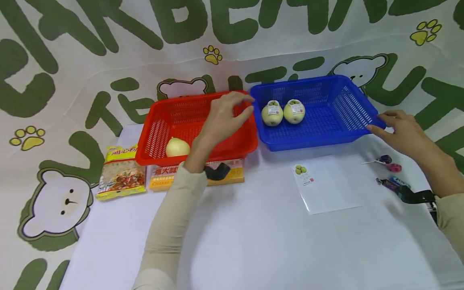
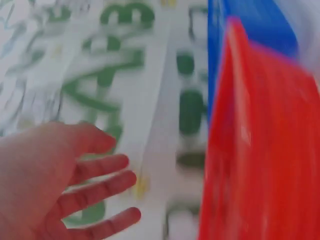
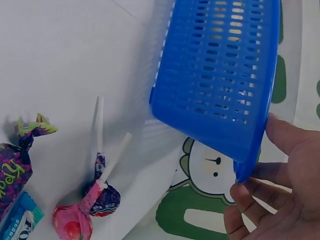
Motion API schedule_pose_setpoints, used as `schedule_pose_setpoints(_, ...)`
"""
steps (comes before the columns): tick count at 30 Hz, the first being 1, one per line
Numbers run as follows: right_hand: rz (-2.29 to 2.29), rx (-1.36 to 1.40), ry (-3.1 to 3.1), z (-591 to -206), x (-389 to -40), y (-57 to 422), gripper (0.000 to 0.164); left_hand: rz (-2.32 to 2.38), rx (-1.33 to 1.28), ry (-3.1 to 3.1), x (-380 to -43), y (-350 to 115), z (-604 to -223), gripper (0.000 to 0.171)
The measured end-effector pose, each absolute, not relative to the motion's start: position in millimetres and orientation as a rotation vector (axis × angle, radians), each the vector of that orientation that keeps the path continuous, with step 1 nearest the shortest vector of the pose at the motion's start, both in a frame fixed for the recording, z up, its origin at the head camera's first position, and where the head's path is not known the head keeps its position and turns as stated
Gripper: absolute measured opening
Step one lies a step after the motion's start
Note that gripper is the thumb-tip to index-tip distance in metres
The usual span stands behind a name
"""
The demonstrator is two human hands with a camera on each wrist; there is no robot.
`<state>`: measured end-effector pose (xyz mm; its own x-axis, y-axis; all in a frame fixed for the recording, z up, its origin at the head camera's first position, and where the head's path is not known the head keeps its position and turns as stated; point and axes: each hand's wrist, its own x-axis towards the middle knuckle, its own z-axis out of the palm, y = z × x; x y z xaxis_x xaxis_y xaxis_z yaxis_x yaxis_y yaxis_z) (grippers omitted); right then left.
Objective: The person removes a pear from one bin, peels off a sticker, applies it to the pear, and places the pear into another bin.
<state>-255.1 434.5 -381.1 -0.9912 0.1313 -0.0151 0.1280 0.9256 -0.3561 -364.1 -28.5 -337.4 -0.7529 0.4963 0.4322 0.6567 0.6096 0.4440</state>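
Observation:
My right hand (image 1: 402, 133) pinches the right front corner of the blue basket (image 1: 311, 143) between thumb and fingers. In the right wrist view, that hand (image 3: 295, 185) has its fingertips around the rim. Two round pale fruits (image 1: 272, 114) with white labels sit side by side at the basket's left end. My left hand (image 1: 226, 117) is over the red basket (image 1: 197, 161), its fingers loosely bent near the right rim and holding nothing. The left wrist view shows this hand (image 2: 85, 185) with spread fingers, apart from the red wall. One pale fruit (image 1: 177, 147) lies in the red basket, partly behind its front wall.
A noodle packet (image 1: 123, 173) lies left of the red basket, and a yellow box (image 1: 161, 183) lies under its front edge. A clear sheet with a fruit label (image 1: 326, 185) is flat on the table. Two lollipops (image 1: 393, 167) and wrapped candies (image 1: 400, 182) lie at the right.

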Motion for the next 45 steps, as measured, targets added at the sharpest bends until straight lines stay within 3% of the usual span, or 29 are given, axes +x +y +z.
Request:
schedule_pose_setpoints(8,0.462,-0.325,-3.043,-375.9,-246.8,441.9,0.077,-0.909,-0.280,-2.609,-326.9,-194.7,-384.0,0.038)
schedule_pose_setpoints(15,0.487,-0.314,-3.076,-379.7,-253.2,425.7,0.082,-1.058,-0.107,-2.648,-314.3,-277.4,-410.3,0.049)
schedule_pose_setpoints(22,0.455,-0.126,-2.980,-358.6,-259.0,368.2,0.067,-1.122,-0.138,-2.762,-320.0,-301.7,-415.2,0.058)
schedule_pose_setpoints(33,0.603,0.799,-2.871,-314.2,-308.8,165.7,0.056,-1.174,-0.200,-2.781,-319.4,-307.2,-423.1,0.061)
schedule_pose_setpoints(39,0.523,1.147,-2.920,-318.6,-356.4,75.8,0.059,-1.179,-0.197,-2.777,-318.5,-304.7,-426.6,0.060)
schedule_pose_setpoints(45,0.494,1.312,-3.008,-337.1,-390.1,21.1,0.064,-1.181,-0.221,-2.784,-316.5,-306.6,-425.2,0.062)
